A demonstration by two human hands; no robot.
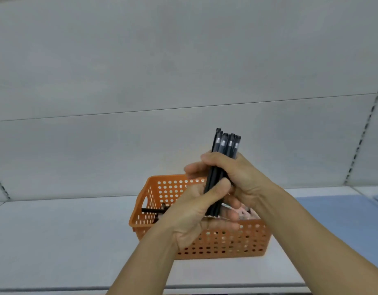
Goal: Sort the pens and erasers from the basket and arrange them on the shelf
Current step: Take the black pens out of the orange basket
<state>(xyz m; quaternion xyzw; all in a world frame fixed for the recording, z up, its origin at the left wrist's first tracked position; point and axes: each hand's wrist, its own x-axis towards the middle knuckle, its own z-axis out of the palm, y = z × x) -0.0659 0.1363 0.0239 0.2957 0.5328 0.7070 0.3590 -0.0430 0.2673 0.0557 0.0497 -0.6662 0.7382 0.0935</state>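
Several black pens [223, 160] stand upright as one bundle above the orange basket [205, 241], both hands clenched round them: right hand [237, 177] high, left hand [196, 211] low. Square the ends before you set them on the shelf [56, 231]; one pen [151, 210] lies in the basket.

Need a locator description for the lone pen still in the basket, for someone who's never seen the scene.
Find the orange perforated basket on the white shelf. Inside its left end, near the handle cutout, one black pen lies flat. Unlike the bundle of black pens held upright above the basket by the left hand and right hand, no hand touches it.
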